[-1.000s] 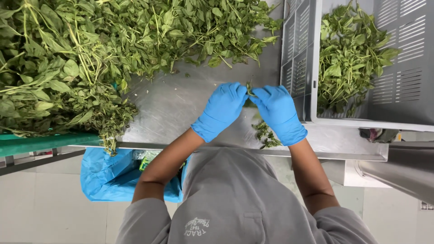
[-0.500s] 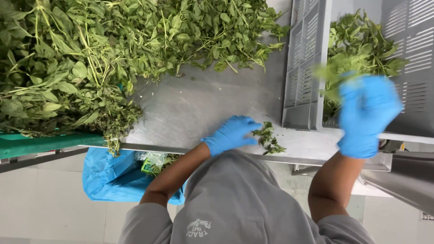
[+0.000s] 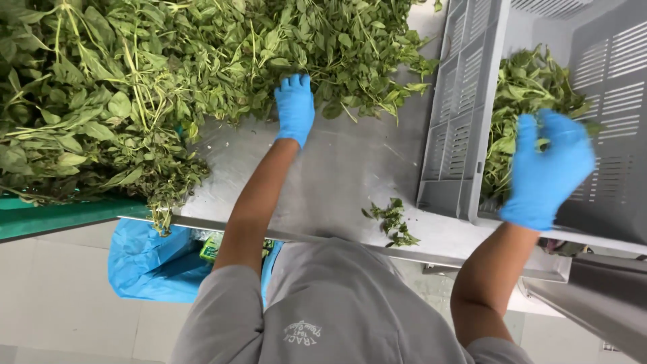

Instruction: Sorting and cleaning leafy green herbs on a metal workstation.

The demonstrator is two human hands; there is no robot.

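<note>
Steel table (image 3: 350, 175): left hand (image 3: 295, 108), fingers extended, reaches into herb pile (image 3: 168, 67). Right hand (image 3: 546, 168), blurred, open, over grey crate (image 3: 458, 121) holding picked leaves (image 3: 519, 94). Scraps (image 3: 391, 221) near edge; pale tiled floor (image 3: 54, 296).

Both hands wear bright blue gloves — the left hand (image 3: 294, 108) at upper centre, the right hand (image 3: 547, 168) at right. Green leafy herbs (image 3: 135, 81) fill the upper left. The crate (image 3: 458, 121) is pale grey, patterned with slots — the table (image 3: 337, 175) dull silver. A blue plastic bag (image 3: 145, 263) sits lower left; the shirt (image 3: 337, 310) is grey.
</note>
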